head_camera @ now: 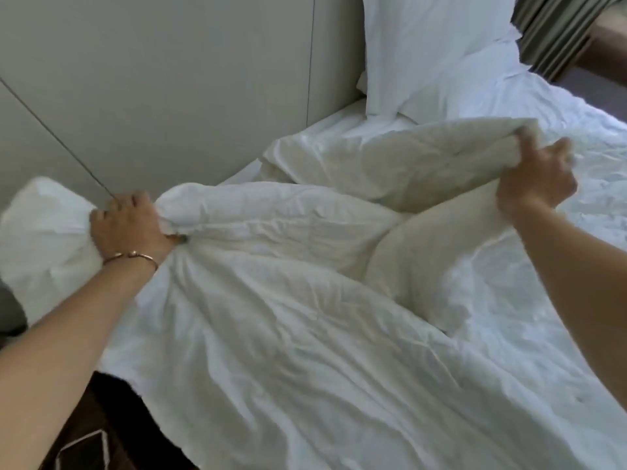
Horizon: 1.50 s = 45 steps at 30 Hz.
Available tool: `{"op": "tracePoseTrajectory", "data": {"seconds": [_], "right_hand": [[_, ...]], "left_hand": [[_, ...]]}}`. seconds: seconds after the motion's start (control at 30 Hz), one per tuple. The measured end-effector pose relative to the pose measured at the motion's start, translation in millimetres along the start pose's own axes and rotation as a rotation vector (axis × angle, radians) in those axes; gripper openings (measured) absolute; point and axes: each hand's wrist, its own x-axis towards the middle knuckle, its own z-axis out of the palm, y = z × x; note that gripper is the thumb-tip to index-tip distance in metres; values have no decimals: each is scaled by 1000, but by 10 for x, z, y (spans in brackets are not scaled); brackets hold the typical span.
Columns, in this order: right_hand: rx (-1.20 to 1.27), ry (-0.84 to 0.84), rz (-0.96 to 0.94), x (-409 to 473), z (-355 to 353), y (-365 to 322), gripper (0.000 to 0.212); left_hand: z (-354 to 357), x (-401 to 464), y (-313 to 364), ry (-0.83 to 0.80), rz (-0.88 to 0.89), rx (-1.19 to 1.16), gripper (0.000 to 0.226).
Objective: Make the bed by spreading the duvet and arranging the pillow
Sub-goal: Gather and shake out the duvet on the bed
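So the bed (pixel 559 106) takes up most of what I'm looking at, white wrinkly sheet all over the right side, and it sits right up against a pale grey panelled wall (pixel 169 79) on the left. On top of it is the duvet (pixel 271 317), white with a slightly cream underside, and it's a bunched, twisted mess: the bulk of it runs from the bottom of my view up toward the middle of the bed, with a folded-over section lifted up across the centre.

At the head end there's 1 big white pillow (pixel 424 56) propped upright, leaning near the wall corner. A second pillow (pixel 40 239) is down on the left, squashed between my arm and the wall.

Behind the upright pillow, top right, I can see some striped greenish curtains (pixel 556 32). Bottom left is a dark patterned floor (pixel 88 446) peeking out past the edge of the bed.

My 2 hands are both busy with the duvet. My left hand (pixel 130 225) is clenched around a gathered bunch of it close to the wall, just beside that second pillow, knuckles up. My right hand (pixel 536 181) is grabbing the raised fold, fingers curled over its edge, holding it up off the sheet.

Smallest thing: a thin gold-coloured bangle (pixel 130 257) on my left wrist.
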Motion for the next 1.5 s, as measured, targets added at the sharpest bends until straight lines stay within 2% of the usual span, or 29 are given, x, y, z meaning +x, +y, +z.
{"op": "tracePoseTrajectory", "data": {"seconds": [0.03, 0.1, 0.13, 0.17, 0.2, 0.23, 0.3, 0.33, 0.37, 0.43, 0.5, 0.57, 0.63, 0.67, 0.73, 0.83, 0.9, 0.97, 1.03, 1.07, 1.1, 1.13, 1.17, 1.23, 1.27, 1.37, 1.4, 1.43, 1.5], "right_hand": [[-73, -87, 12, -38, 70, -117, 62], [-195, -341, -51, -319, 347, -406, 69], [-218, -406, -96, -469, 494, -597, 67], [-202, -382, -183, -607, 625, -812, 64], [-167, -288, -335, -723, 723, -1053, 60], [-125, -148, -545, -836, 792, -1321, 57], [-74, 113, -980, -1007, 919, -1911, 50], [-55, 167, -1110, -1035, 979, -2205, 52], [-53, 144, -1151, -1036, 1035, -2517, 62], [-132, -44, -1038, -971, 1110, -3044, 104], [-260, -235, -911, -788, 1293, -3375, 139], [-400, -425, -827, -625, 1572, -3424, 152], [-415, -620, -742, -548, 1834, -3335, 149], [-398, -661, -727, -533, 1927, -3277, 147], [-329, -580, -785, -447, 2027, -3224, 141], [-208, -454, -986, -57, 1901, -3165, 135], [-235, -290, -1041, 270, 1719, -3001, 139], [-350, -169, -883, 603, 1443, -2654, 139], [-442, -210, -528, 917, 1186, -2069, 135], [-400, -322, -306, 1023, 1086, -1742, 134], [-260, -474, -72, 1069, 1044, -1425, 136], [-76, -629, 130, 1043, 1089, -1138, 141], [95, -750, 251, 909, 1183, -910, 146], [253, -877, 329, 419, 1459, -635, 147], [281, -890, 333, 141, 1567, -574, 146], [317, -738, 296, -452, 1699, -481, 133], [390, -714, 339, -555, 1669, -475, 127], [476, -697, 382, -640, 1616, -466, 120], [683, -638, 388, -777, 1498, -347, 97]], "left_hand": [[135, -93, -130, -177, 6, 107, 89], [442, -288, -264, -698, 30, 279, 114], [563, -335, -295, -919, 6, 271, 118], [662, -307, -302, -1047, -50, 207, 117], [719, -213, -275, -1073, -100, 131, 110], [767, -91, -232, -1003, -113, 72, 98], [862, 189, -126, -761, -88, -38, 81], [911, 321, -46, -678, -76, -141, 78], [978, 434, 22, -657, -65, -252, 81], [1090, 538, 194, -742, -21, -334, 109], [1275, 485, 326, -867, 54, -256, 132], [1458, 302, 411, -899, 175, -176, 137], [1590, 177, 451, -869, 267, -143, 134], [1652, 159, 462, -860, 282, -146, 133], [1717, 192, 482, -848, 282, -117, 129], [1707, 372, 594, -906, 261, -56, 125], [1577, 566, 824, -809, 259, -141, 126], [1368, 877, 1183, -602, 196, -372, 125], [1199, 1325, 1591, -465, 87, -642, 125], [1153, 1578, 1798, -428, 62, -707, 128], [1168, 1826, 1986, -434, 51, -716, 131], [1188, 2045, 2144, -464, 22, -718, 134], [1261, 2199, 2271, -529, -57, -747, 138], [1486, 2308, 2485, -704, -227, -885, 144], [1607, 2264, 2582, -784, -246, -921, 146], [1840, 1864, 2902, -941, -94, -985, 149], [1803, 1695, 3018, -981, -21, -1069, 143], [1785, 1484, 3127, -1026, 49, -1116, 124], [1649, 1042, 3277, -1038, 212, -1134, 66]]}}
